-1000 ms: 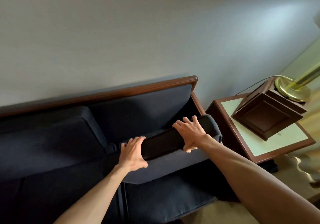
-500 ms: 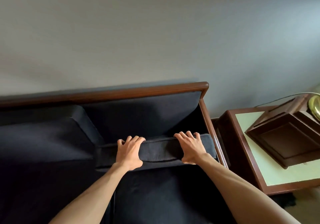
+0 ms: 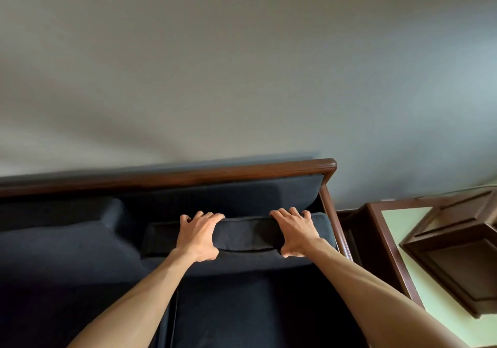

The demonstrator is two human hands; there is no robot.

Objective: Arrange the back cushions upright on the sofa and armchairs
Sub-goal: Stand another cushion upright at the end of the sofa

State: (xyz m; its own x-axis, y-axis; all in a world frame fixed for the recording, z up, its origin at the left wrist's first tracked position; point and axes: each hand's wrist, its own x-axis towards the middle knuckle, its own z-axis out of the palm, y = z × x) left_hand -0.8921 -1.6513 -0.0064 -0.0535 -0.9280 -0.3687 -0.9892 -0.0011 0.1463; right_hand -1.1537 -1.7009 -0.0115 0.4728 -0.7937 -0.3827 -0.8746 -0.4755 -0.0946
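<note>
With my left hand [image 3: 197, 236] and right hand [image 3: 297, 233] both clamped over its top edge, I've swung the back cushion [image 3: 246, 233] square and nearly upright, its backrest slot just beyond my fingers.

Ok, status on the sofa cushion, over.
Left hand and right hand both grip the back cushion's top edge. Cushion at the sofa's right end, short of the backrest. Nothing in the way.

Back cushion [image 3: 247, 236]: dark matt woven cloth (piped seam). Sofa frame [image 3: 188, 177]: glossy reddish wood. Side table [image 3: 387, 253]: same polished wood, smooth pale-green top. Wall [image 3: 242, 65]: matt paint.
</note>
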